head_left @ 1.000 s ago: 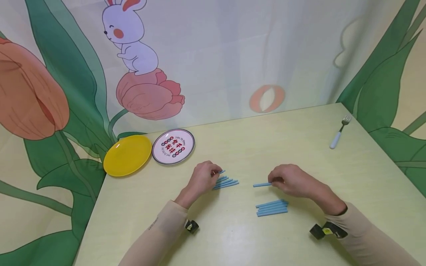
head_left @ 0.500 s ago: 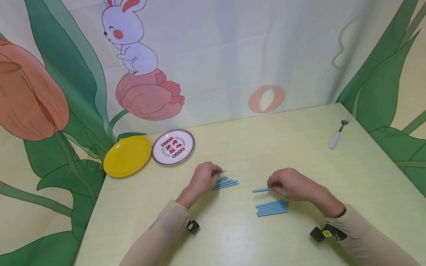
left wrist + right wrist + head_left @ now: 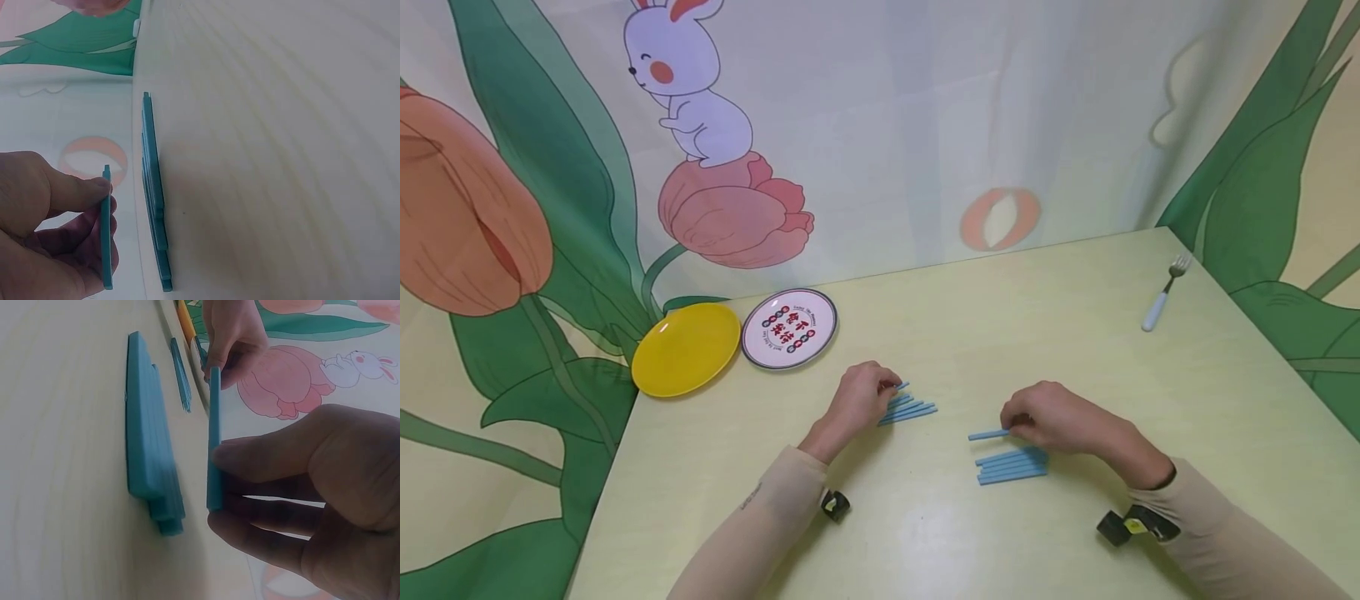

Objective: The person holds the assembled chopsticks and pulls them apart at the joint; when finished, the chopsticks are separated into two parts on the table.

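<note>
My left hand (image 3: 859,402) pinches a thin blue stick (image 3: 106,250) between thumb and fingers, held above the table in the left wrist view. Several similar sticks (image 3: 913,412) lie fanned out just beneath that hand, their left ends partly hidden by it in the head view. To the right, my right hand (image 3: 1063,421) grips another blue stick (image 3: 214,419) by thumb and fingertips, raised off the tabletop. A second group of sticks (image 3: 1009,468) lies side by side below it, slightly uneven at the ends. The two groups are apart from each other.
At the back left of the pale table (image 3: 925,533) lie a yellow plate (image 3: 687,350) and a white plate (image 3: 790,329) with red lettering. A fork (image 3: 1165,292) with a pale handle lies near the back right corner. A printed curtain (image 3: 880,125) hangs behind.
My right hand has come slightly nearer to me with its stick, closer to the right group. The left hand has kept its place with its stick.
</note>
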{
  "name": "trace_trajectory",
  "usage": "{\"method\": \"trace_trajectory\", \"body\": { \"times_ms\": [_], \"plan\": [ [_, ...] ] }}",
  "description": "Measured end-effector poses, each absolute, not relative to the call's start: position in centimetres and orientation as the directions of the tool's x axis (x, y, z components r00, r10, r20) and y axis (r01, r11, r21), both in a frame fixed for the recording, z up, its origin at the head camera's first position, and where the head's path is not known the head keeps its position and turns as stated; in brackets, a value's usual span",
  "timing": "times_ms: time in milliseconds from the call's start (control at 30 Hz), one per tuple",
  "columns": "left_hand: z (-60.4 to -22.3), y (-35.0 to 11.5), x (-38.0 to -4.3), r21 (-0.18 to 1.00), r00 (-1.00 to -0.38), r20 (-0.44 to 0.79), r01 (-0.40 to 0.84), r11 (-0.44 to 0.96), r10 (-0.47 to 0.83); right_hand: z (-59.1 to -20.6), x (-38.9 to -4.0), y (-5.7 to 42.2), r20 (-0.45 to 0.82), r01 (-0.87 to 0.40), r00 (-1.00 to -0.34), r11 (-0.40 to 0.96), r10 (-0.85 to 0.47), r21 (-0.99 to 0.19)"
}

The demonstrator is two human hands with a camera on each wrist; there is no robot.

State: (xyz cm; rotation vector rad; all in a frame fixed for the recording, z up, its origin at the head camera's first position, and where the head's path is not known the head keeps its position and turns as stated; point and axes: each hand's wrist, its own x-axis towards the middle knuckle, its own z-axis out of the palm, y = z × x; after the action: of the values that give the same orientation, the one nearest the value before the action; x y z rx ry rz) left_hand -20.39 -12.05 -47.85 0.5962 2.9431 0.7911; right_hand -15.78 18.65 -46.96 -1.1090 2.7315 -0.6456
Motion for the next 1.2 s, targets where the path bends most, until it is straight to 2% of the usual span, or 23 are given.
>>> {"method": "trace_trajectory", "body": {
  "times_ms": [667,1200],
  "plan": [
    [-48.1,-12.0,-20.5,0.479,-0.928,0.002,0.328,0.814,0.372,-47.2,-15.8,18.4,-0.035,-0.625,-0.708,0.649,-0.705,-0.434],
    [-48.3,-12.3,-20.8,0.463,-0.927,-0.021,0.323,0.826,0.374,-47.7,-15.8,18.3,-0.033,-0.664,-0.676,0.628,-0.736,-0.407]
  ]
}}
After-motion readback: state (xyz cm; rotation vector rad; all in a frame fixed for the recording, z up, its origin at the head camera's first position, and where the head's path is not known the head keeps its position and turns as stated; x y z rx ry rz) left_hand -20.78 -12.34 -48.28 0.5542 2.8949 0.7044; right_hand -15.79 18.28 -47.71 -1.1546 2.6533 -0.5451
